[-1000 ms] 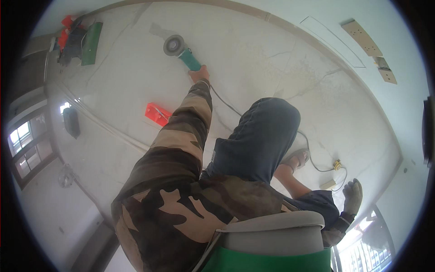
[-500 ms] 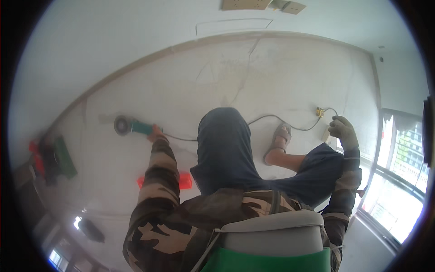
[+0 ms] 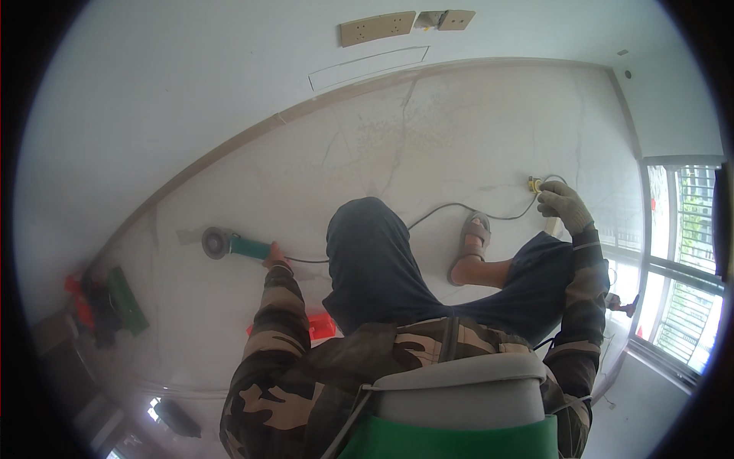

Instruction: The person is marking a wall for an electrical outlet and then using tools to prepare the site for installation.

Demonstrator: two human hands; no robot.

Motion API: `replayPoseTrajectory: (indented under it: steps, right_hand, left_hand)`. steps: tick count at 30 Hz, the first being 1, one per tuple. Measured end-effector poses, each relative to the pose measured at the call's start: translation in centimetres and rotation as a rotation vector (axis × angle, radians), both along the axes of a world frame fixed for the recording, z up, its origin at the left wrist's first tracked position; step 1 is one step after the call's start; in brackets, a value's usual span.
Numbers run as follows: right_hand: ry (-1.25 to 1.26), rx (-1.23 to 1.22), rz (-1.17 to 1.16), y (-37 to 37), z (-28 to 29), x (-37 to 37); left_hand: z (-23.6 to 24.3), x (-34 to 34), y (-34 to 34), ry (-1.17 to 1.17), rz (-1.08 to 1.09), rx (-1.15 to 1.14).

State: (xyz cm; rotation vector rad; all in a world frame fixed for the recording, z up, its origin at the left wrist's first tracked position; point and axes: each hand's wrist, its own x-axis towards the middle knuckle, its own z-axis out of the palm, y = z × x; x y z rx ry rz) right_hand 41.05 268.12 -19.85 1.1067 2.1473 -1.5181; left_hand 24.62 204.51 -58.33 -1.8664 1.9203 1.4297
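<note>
My left hand is closed around the rear end of a green angle grinder. The grinder lies low at the floor, its round disc pointing left. A dark cable runs from it past my knee toward the right. There a yellow plug connector sits in the line of the cable. My right hand, in a pale work glove, is closed on the cable close beside the connector. Its fingertips come near the connector; whether they touch it I cannot tell.
Under me is a pale, dusty floor meeting a white wall with socket plates. A red box is by my left forearm. Green and red items lie far left. My sandalled foot stands near the cable; windows are at right.
My right hand has moved left, closer to the yellow connector. The view has shifted, showing more of the wall sockets. My left hand keeps its hold on the grinder.
</note>
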Motion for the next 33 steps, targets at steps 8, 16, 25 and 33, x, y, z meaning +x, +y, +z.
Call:
replayPoseTrajectory:
  steps: [8, 16, 25, 33]
  right_hand:
    - [0.102, -0.099, -0.062, 1.2, -0.2, 0.0]
    - [0.070, -0.033, -0.063, 1.2, -0.1, 0.1]
    - [0.063, 0.388, 0.167, 0.8, 1.0, 2.1]
    - [0.282, 0.658, 0.533, 0.4, -1.6, -0.4]
  left_hand:
    - [1.5, -0.3, 1.5, 0.049, 0.119, 0.219]
    - [0.5, 0.3, 1.2, 0.063, 0.039, 0.233]
    - [-1.1, 1.7, 1.0, 0.131, -0.024, 0.386]
    - [-0.7, 4.2, 5.5, 0.237, -0.197, 0.260]
